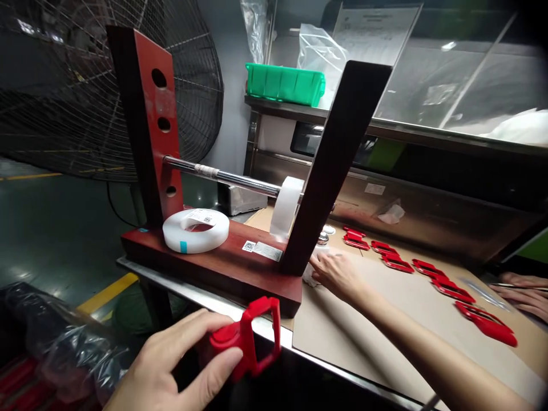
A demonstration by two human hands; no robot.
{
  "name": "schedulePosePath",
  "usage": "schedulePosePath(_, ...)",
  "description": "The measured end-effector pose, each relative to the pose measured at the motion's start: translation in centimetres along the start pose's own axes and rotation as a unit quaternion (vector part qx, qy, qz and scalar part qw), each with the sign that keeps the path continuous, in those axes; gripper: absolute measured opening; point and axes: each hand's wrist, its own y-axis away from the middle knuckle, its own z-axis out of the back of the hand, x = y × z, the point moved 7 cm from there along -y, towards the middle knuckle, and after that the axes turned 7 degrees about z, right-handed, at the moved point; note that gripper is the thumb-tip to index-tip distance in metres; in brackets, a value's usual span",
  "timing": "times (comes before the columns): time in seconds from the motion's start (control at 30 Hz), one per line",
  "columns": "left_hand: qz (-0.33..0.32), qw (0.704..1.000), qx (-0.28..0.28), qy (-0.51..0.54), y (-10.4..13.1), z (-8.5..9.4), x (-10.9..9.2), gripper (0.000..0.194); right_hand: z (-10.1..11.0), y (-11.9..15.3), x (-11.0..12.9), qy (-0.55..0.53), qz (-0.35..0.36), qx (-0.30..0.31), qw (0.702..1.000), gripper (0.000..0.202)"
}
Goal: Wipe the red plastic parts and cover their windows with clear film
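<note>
In my left hand [171,359], thumb and fingers pinch a red plastic part [246,342] with a rounded end and an open rectangular frame. It is held in front of the bench edge, below a dark red wooden stand [244,279]. My right hand [336,271] reaches over the bench behind the stand's right post, its fingers bent down. Against those fingers lies a crumpled white piece [309,277]; the post partly hides the fingertips, so what they grip is unclear. Just beyond the hand are small round silvery items [323,238].
A white tape roll [287,208] hangs on the stand's metal rod [231,180]; another roll [196,242] lies on its base. Several red parts [451,288] lie along the bench at right, near another person's hand [524,294]. A green bin [285,85] and large fan [188,74] stand behind.
</note>
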Motion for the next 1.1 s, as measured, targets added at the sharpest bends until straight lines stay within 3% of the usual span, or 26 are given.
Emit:
schedulePosePath(0.07, 0.149, 0.981, 0.057, 0.110, -0.3, -0.6, 1.7, 0.017, -0.6, 0.0, 0.0, -0.028, -0.004, 0.011, 1.000, 0.031)
schedulePosePath(0.1, 0.189, 0.964, 0.084, 0.165, -0.7, -0.9, 1.8, 0.019, -0.7, 0.1, 0.0, -0.044, -0.001, 0.014, 0.999, 0.034)
schedulePosePath(0.2, 0.208, 0.931, 0.076, 0.290, -2.9, -0.9, 0.2, 0.018, -0.5, 0.5, 0.2, -0.089, 0.018, 0.017, 0.996, 0.037)
schedulePosePath(0.27, 0.166, 0.910, 0.063, 0.374, -5.0, -1.0, -2.2, 0.014, 0.3, 1.0, 0.3, -0.103, 0.027, 0.015, 0.994, 0.039)
schedulePosePath(0.47, 0.044, 0.852, 0.137, 0.503, -9.9, -3.9, -10.6, 0.010, 2.5, 2.1, 0.5, -0.067, 0.012, -0.033, 0.997, 0.044)
schedulePosePath(0.63, -0.059, 0.810, 0.174, 0.557, -12.7, -5.9, -16.9, 0.004, 2.5, 2.4, 0.5, -0.009, 0.010, -0.078, 0.997, 0.026)
schedulePosePath(0.8, -0.129, 0.773, 0.184, 0.594, -13.7, -6.5, -22.2, 0.004, 1.5, 1.8, -0.3, 0.061, 0.026, -0.105, 0.992, 0.035)
schedulePosePath(0.93, -0.181, 0.745, 0.197, 0.611, -13.1, -6.5, -24.8, 0.004, 0.6, 1.2, -1.1, 0.106, 0.046, -0.123, 0.986, 0.038)
schedulePosePath(1.1, -0.162, 0.771, 0.185, 0.587, -12.5, -7.0, -24.8, 0.007, -0.3, 0.9, -2.1, 0.139, 0.039, -0.138, 0.980, 0.023)
